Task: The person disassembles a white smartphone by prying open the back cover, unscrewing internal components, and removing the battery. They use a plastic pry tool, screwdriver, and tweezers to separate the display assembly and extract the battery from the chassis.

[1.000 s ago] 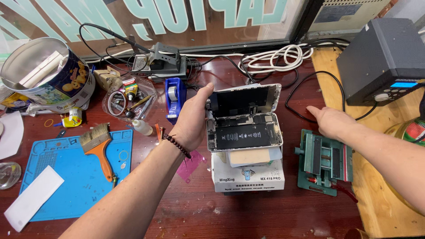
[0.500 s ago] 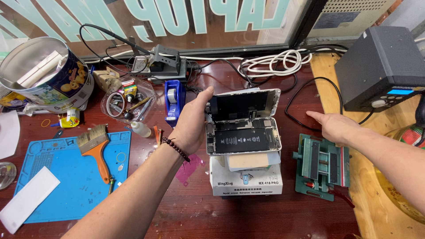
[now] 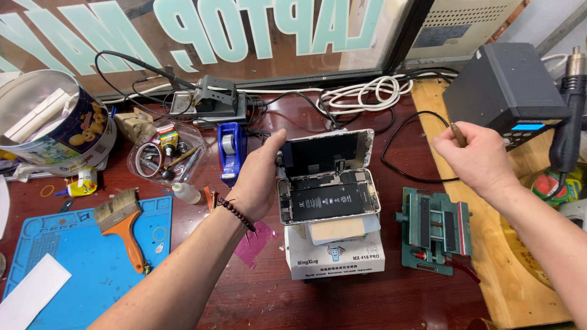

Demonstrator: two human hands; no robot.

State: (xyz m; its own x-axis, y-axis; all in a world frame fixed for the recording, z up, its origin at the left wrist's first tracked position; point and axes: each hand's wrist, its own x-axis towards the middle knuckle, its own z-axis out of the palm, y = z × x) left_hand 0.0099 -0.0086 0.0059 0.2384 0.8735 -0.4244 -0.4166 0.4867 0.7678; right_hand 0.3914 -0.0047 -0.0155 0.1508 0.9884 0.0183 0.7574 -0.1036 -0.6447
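Far left of the bench: a round tin (image 3: 46,125) with loose strips inside, a blue work mat (image 3: 79,263) carrying an orange-handled brush (image 3: 122,223) and a white paper strip (image 3: 30,290). Next along, a clear bag of small tools (image 3: 162,159), a blue tape dispenser (image 3: 231,150), and a soldering station (image 3: 211,101) at the back under the window. Centre: the left hand (image 3: 260,180) grasps the opened phone (image 3: 327,192) by its left edge, thumb on the raised screen half, which stands tilted up like a lid. The phone lies on a white heating box (image 3: 333,256). Judging by this, the screen is already lifted free and the battery and boards are exposed; nothing inside looks removed yet, so the internal work seems still ahead. Right of the box, a green clamp fixture (image 3: 434,229) sits unused on the dark wood. Further right, the right hand (image 3: 474,156) hovers above the bench with fingers closed on a thin dark tool (image 3: 455,131), only its tip showing; what kind, cannot tell. Behind it is a black rework unit (image 3: 507,88). Against the frame a second back, the right hand has risen from low beside the phone, where it held no visible tool; the left-hand hold is unchanged.
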